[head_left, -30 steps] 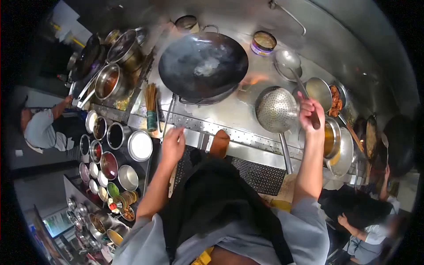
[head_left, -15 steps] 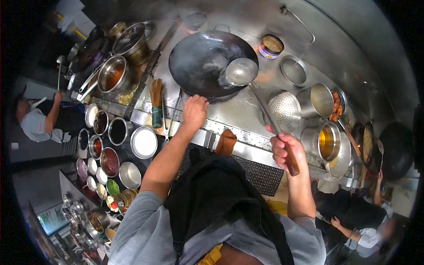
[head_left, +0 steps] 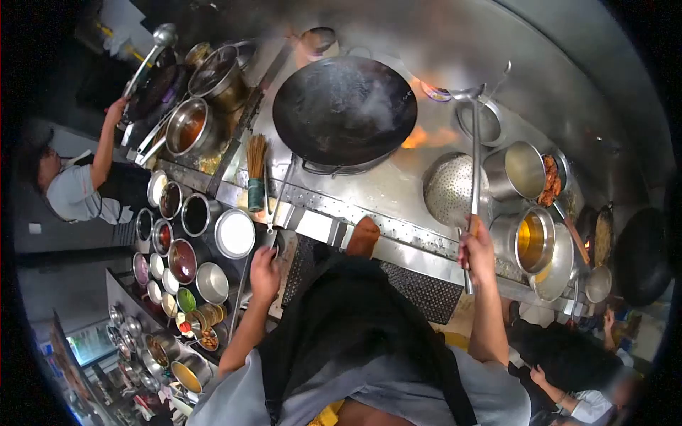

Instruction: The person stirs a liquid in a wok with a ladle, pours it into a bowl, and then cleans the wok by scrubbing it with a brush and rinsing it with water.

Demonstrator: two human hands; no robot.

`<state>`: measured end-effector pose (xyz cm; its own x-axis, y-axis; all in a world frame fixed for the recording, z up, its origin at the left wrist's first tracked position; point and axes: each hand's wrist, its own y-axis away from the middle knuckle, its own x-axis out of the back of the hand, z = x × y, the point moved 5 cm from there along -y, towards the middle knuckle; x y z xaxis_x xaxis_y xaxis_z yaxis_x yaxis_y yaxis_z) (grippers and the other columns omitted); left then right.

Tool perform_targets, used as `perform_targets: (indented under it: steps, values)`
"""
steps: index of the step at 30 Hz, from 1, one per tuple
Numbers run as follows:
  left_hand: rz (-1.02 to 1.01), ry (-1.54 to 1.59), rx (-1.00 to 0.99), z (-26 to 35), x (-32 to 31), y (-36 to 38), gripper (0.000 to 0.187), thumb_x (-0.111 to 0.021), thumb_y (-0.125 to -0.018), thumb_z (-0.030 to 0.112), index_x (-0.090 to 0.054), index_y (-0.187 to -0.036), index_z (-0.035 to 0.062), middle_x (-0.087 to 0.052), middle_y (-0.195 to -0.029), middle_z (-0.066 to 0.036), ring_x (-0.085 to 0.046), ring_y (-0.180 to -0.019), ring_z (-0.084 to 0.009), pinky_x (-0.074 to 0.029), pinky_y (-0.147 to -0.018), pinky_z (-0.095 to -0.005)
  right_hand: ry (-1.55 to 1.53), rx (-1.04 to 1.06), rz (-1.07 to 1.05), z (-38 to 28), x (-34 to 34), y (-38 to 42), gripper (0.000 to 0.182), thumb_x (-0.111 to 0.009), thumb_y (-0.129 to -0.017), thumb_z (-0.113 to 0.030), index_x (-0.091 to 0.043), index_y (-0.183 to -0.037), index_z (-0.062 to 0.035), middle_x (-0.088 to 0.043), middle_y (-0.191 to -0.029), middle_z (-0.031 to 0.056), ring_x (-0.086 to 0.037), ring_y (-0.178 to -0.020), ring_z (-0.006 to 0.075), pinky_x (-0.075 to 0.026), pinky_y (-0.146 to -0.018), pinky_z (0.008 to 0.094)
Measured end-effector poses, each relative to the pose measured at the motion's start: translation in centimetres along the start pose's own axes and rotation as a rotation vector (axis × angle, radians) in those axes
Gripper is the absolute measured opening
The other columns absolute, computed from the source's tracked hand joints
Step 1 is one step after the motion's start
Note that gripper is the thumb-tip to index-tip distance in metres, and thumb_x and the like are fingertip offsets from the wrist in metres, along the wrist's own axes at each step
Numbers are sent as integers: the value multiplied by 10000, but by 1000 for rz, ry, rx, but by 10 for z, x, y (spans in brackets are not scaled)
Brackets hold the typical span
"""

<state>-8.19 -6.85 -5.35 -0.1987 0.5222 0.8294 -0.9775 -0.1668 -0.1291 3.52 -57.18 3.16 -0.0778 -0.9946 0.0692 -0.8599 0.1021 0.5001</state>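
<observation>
My right hand [head_left: 478,250] is closed round the handle of a long ladle [head_left: 476,156], whose bowl hangs up near the round strainer pot [head_left: 490,122]. My left hand [head_left: 265,272] is in front of the stove edge, fingers curled beside a thin metal rod; whether it grips anything is unclear. A large black wok [head_left: 345,110] sits on the stove with steam over it, and its near loop handle shows. Orange flame [head_left: 426,138] burns at its right side. A bamboo brush [head_left: 256,170] and metal tongs [head_left: 270,206] lie left of the wok.
A perforated skimmer [head_left: 449,188], a steel pot [head_left: 516,170] and a pot of yellow oil [head_left: 534,240] stand at right. Sauce containers [head_left: 235,233] line the left. An orange cloth [head_left: 363,237] lies at the front edge. One co-worker [head_left: 89,184] is at left, another [head_left: 568,355] at lower right.
My left hand has left the wok's rim and drawn back toward me. The ladle has swung out of the wok to the right. Flames have appeared, and the left co-worker has raised a ladle.
</observation>
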Motion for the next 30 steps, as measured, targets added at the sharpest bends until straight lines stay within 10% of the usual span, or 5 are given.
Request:
perform_targets:
  steps: [4, 8, 15, 21, 30]
  values:
    - [-30, 0, 242, -37, -2, 76, 300, -559, -786, -39, -632, -1074, -1, -581, -1200, -208, -582, -1086, -384, -472, -949, -417, 505, 255, 312, 21, 71, -74, 372, -481, -900, -119, -516, -1266, -61, -619, -741, 83, -614, -537, 215, -497, -466, 352]
    - [-55, 34, 420, -51, -17, 106, 297, -555, -788, -35, -630, -1073, 0, -570, -1215, -208, -578, -1097, -380, -472, -946, -413, 949, 172, 542, -5, 98, -162, 422, -555, -857, -185, -520, -1254, -46, -670, -1054, 280, -638, -1012, 447, -491, -898, 515]
    - [7, -46, 307, -25, -6, 85, 306, -551, -779, -39, -634, -1072, -5, -565, -1222, -212, -581, -1102, -374, -487, -922, -407, 1031, -44, 218, 35, 133, -301, 239, -524, -872, -169, -618, -998, 11, -686, -872, 212, -690, -691, 292, -540, -570, 427]
    - [-30, 122, 332, -15, -21, 79, 287, -554, -813, -54, -642, -1083, -6, -558, -1216, -168, -642, -913, -263, -538, -750, -323, -1036, -399, -156, 1, 117, -265, 100, -515, -882, -78, -490, -786, -68, -485, -659, 6, -488, -515, 94, -379, -425, 215]
    - [35, 161, 89, -3, -26, 35, 246, -581, -815, -40, -651, -1044, 16, -628, -1116, -180, -619, -1011, -348, -506, -857, -373, -1103, -209, -195, -53, 84, -113, 176, -512, -917, -86, -506, -1018, 58, -529, -791, 36, -500, -563, 83, -386, -438, 205]
